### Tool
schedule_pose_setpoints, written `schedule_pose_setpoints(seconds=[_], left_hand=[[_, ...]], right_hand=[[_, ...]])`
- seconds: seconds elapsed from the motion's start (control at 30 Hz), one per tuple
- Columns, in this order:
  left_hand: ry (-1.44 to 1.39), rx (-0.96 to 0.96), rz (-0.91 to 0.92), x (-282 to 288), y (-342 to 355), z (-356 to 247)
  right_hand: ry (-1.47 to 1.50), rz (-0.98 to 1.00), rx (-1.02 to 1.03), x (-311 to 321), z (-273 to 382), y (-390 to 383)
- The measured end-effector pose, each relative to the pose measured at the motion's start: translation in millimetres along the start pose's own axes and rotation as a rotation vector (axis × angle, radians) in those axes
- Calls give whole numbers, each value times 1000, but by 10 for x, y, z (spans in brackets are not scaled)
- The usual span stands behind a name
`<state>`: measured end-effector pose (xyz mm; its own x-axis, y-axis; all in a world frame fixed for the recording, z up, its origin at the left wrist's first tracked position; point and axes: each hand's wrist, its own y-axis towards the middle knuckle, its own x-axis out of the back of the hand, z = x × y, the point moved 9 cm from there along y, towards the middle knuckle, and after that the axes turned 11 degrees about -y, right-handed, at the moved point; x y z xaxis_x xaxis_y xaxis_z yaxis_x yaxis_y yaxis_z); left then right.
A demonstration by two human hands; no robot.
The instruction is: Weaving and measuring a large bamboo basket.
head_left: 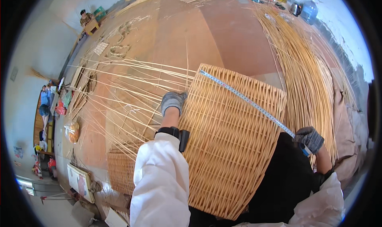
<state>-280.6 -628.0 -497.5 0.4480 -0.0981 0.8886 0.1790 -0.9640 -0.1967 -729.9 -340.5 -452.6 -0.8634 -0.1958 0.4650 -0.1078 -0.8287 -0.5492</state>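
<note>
A woven wicker panel point(227, 147) lies slanted in front of me, with long loose rods point(131, 74) sticking out of its left side. My left hand point(174, 101), in a grey knit glove, is closed at the panel's left edge, its fingertips partly hidden there. A tape measure point(247, 101) stretches in a straight line over the panel, from the far left corner to beyond the right edge. My right hand point(309, 139), also gloved, closes round the tape's case; a blue bit of it shows below the fingers.
A large heap of long rods point(298, 75) lies at the right. Another woven piece point(120, 167) is at the lower left, near a bagged orange item point(72, 131). A kettle point(295, 9) and a water jug point(309, 12) stand far right. A person point(85, 18) sits far left.
</note>
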Motion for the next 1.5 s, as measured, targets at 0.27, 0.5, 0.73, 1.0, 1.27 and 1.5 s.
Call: schedule_pose_setpoints(seconds=[0.27, 0.5, 0.73, 1.0, 1.27, 1.5], left_hand=[[-480, 81, -125, 156, -272, 36], [-183, -162, -129, 135, -2, -516], [-160, -342, 66, -239, 482, -415], [-612, -214, 74, -222, 570, -145], [-578, -223, 66, -228, 572, -168], [-406, -486, -129, -37, -149, -1205]], right_hand=[[-60, 27, 42, 62, 108, 213], [-100, 68, 15, 159, 150, 518], [-584, 2, 103, 155, -107, 597], [-380, -4, 17, 54, -305, 664], [-210, -221, 355, 216, 76, 335], [781, -61, 90, 482, -756, -382]])
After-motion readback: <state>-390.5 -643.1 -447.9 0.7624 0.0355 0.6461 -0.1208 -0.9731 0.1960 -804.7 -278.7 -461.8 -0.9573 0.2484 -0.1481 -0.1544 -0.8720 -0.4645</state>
